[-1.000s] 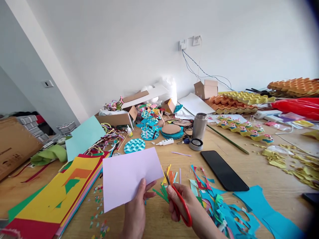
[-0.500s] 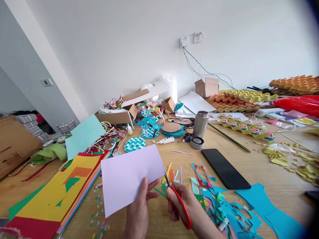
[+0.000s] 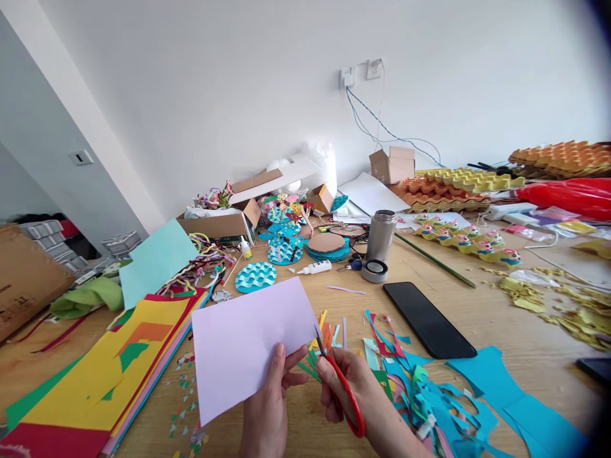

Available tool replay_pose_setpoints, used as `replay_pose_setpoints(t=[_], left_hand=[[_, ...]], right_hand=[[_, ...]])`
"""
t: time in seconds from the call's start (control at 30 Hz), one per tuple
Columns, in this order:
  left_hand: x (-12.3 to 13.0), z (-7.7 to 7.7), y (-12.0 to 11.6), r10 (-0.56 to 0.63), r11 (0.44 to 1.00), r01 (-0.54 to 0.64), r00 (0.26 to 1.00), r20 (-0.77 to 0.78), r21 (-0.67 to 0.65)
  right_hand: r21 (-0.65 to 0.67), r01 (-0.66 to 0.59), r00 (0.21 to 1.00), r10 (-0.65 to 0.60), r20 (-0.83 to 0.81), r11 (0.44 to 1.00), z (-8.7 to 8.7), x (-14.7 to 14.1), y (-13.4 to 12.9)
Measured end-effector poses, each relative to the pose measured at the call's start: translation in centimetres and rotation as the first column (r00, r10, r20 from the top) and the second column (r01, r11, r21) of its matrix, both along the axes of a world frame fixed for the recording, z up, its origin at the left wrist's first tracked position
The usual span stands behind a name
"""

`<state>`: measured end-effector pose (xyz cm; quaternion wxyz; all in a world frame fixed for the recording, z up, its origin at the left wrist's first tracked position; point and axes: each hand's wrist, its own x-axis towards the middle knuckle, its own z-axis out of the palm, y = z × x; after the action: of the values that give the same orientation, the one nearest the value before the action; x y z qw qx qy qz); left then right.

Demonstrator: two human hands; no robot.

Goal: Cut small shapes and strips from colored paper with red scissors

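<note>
A lilac sheet of paper (image 3: pixel 243 343) is pinched in my left hand (image 3: pixel 272 394), thumb on top and fingers behind its lower right part. My right hand (image 3: pixel 351 388) grips red-handled scissors (image 3: pixel 352 404), whose dark blades point up and left at the sheet's right edge. How far the blades part is hard to make out. Beneath and beside my right hand lie thin paper strips (image 3: pixel 331 334) in green, orange and yellow. Blue paper offcuts (image 3: pixel 439 407) are heaped to its right.
Coloured paper sheets (image 3: pixel 90 381) are stacked at left. A black phone (image 3: pixel 428 320), a steel flask (image 3: pixel 380 235) with its lid (image 3: pixel 375 270) off, and a glue bottle (image 3: pixel 315 267) lie beyond my hands. Egg trays (image 3: pixel 453 191) and a cardboard box (image 3: pixel 214 226) stand along the wall.
The view has shifted slightly, so the background sits a little further left. My hands, the lilac paper and the scissors keep nearly the same places.
</note>
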<state>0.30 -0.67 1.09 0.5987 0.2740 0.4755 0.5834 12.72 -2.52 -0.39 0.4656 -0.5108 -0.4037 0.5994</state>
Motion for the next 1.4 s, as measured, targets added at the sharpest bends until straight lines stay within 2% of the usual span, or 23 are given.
replay_pose_setpoints(t=[0.23,0.6,1.27,1.4], left_hand=[[0.05,0.04,0.01,-0.026,1.000,0.026,1.000,0.007,-0.008],[0.17,0.14,-0.03,0.019,1.000,-0.019,1.000,0.019,-0.008],[-0.05,0.02,0.05,-0.074,0.997,0.074,0.997,0.016,-0.002],[-0.05,0.02,0.00,-0.059,0.998,0.059,0.998,0.024,0.002]], right_hand=[[0.000,0.023,1.000,-0.023,0.007,1.000,-0.14,0.05,0.08],[-0.024,0.046,0.999,-0.046,-0.007,0.999,0.36,-0.02,0.00],[-0.016,0.051,0.997,-0.050,0.058,0.999,0.18,0.08,0.06],[-0.034,0.054,0.997,-0.052,0.062,0.998,0.18,0.09,-0.11]])
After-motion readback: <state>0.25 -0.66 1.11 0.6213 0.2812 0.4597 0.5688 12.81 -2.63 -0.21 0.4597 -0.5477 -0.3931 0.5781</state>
